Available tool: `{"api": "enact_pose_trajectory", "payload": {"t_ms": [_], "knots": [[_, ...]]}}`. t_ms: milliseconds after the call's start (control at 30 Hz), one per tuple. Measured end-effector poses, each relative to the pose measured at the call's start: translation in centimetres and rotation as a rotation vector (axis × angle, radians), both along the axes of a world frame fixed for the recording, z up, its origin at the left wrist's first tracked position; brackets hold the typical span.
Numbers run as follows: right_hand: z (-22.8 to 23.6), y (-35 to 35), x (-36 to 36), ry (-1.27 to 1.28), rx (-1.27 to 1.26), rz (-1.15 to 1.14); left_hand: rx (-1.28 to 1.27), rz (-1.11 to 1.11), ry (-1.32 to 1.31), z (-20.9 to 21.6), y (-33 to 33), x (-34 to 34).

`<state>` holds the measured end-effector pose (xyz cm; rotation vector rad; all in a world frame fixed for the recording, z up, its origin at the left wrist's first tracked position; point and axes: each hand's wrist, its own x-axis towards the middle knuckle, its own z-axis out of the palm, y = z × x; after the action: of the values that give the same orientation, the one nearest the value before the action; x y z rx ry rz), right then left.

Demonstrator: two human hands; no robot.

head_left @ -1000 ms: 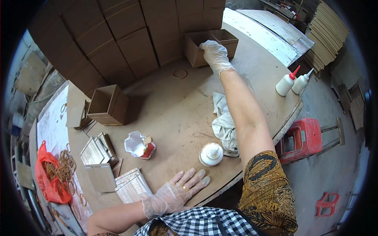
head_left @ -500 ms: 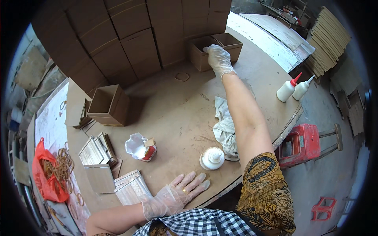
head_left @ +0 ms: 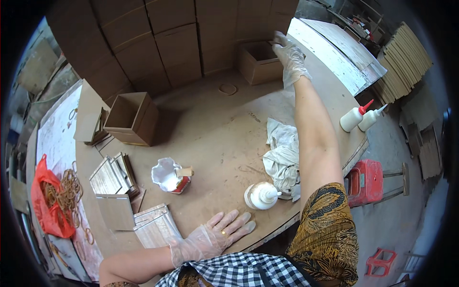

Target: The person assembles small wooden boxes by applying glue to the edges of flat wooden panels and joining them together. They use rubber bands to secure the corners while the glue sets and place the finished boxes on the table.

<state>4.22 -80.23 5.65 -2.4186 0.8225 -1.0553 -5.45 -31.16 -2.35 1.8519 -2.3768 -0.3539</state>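
Observation:
My right hand (head_left: 289, 56), in a clear plastic glove, is stretched far out at the right end of an open wooden box (head_left: 262, 71) at the back. Its fingers are apart, with nothing visible in them; whether they touch the box I cannot tell. My left hand (head_left: 213, 234), also gloved and wearing a ring, lies flat near the table's front edge, fingers spread. Close to it are thin wooden panels (head_left: 155, 225) and a white glue bottle (head_left: 263, 195). A cut-down white tub (head_left: 167, 174) holds white paste and a small wooden piece.
Another open box (head_left: 130, 117) stands left. Stacked brown boxes (head_left: 172, 52) wall off the back. A crumpled cloth (head_left: 282, 155) lies under my right forearm. Two glue bottles (head_left: 353, 118) stand at the right edge, above a red stool (head_left: 366, 182). A rubber band (head_left: 227, 89) lies mid-table.
My right hand has come off the box's middle wall and shifted right and up, fingers spreading. The view has turned slightly. My left hand stays flat on the table.

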Motion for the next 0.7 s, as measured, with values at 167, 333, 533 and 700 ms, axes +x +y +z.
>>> {"api": "enact_pose_trajectory", "payload": {"t_ms": [167,333,533,700], "knots": [[-3.0,-4.9,1.0,0.337,0.175,-0.235,0.086,0.000,0.008,-0.4,-0.1,-0.1],[-3.8,-5.2,1.5,0.189,0.079,-0.312,0.099,-0.002,0.008,-0.3,-0.2,0.1],[-4.0,-3.8,1.1,0.105,0.104,-0.285,0.090,0.014,0.021,0.0,-0.2,0.1],[-4.6,-4.2,1.0,0.013,0.220,-0.257,0.049,0.017,0.011,-0.3,-0.2,0.0]]}}
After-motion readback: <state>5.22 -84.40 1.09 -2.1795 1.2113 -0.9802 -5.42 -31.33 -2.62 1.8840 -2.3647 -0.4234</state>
